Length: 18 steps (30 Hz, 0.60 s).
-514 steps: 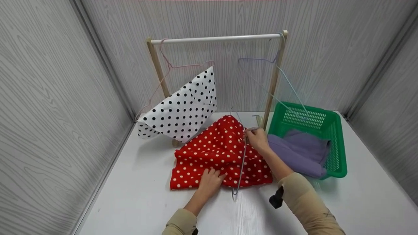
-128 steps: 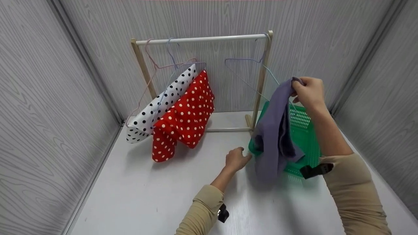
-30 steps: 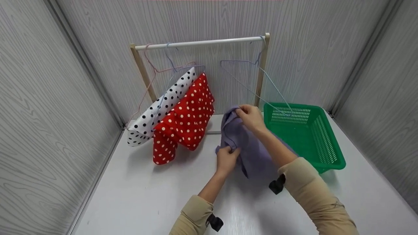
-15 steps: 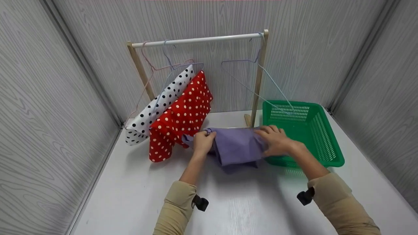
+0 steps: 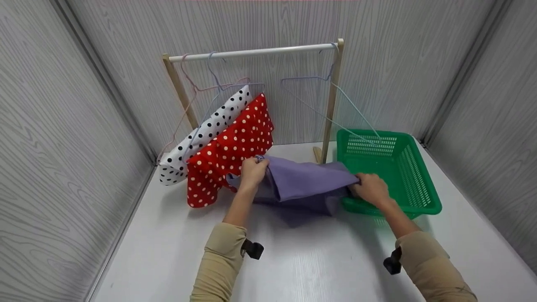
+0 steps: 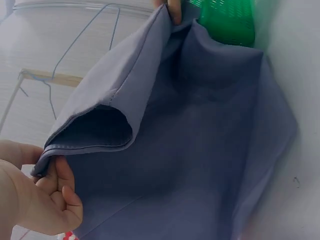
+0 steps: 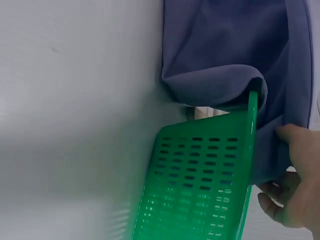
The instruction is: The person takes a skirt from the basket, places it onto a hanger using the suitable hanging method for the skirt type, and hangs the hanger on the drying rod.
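A purple garment [image 5: 310, 178] is stretched between both hands in front of the clothes rack. My left hand [image 5: 253, 171] pinches one end, close to the hanging red cloth. In the left wrist view, that hand [image 6: 42, 192] holds the corner of a hemmed, tube-like opening in the garment [image 6: 200, 135]. My right hand [image 5: 371, 188] grips the other end beside the green basket [image 5: 428, 184]. The right wrist view shows thumb and fingers of this hand [image 7: 300, 175] on the garment [image 7: 225, 40], which drapes over the basket's rim [image 7: 252, 120].
The clothes rack [image 5: 260, 52] stands at the back. A white cloth with black dots [image 5: 209, 130] and a red cloth with white dots [image 5: 235, 140] hang on its left side. A bare hanger [image 5: 354, 108] hangs at its right end, overlapping the basket in the head view.
The garment was lifted out of the basket, then turned and spread sideways. The right hand's spread fingers have closed on its right end. Earlier, the red cloth went from table to rack.
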Tool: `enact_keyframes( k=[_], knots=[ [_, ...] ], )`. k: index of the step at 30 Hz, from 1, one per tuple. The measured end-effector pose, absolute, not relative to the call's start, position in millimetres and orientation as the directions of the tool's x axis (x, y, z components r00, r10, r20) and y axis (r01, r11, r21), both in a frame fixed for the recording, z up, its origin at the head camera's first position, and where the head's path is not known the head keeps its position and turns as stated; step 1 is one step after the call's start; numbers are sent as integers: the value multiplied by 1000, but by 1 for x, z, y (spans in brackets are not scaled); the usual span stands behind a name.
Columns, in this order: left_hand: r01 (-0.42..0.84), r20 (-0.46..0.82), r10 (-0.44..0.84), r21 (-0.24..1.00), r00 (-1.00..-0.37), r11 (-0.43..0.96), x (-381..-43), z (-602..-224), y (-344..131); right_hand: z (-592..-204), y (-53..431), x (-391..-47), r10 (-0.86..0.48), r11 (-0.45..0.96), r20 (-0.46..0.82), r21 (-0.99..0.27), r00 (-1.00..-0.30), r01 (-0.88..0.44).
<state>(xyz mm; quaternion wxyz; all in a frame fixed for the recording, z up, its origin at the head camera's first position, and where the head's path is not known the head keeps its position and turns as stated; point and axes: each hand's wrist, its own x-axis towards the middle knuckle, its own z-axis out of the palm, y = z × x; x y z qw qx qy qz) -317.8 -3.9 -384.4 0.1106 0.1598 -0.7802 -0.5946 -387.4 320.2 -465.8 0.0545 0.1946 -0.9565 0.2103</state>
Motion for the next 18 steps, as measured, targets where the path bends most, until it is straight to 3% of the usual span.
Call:
enact_keyframes(
  k=[8,13,18],
  knots=[
    [-103,23,-367,942,-930,319,-315,-361,-11,-462,321,-400,-208,863,14,-468,-978,-190],
    [-126,-8,-338,936,-941,329,-311,-357,-25,-449,326,-404,-142,730,99,-661,-985,-172],
    [-149,-30,-362,940,-932,306,-312,-351,-42,-408,314,-407,-66,638,192,-746,-979,-190]
  ],
)
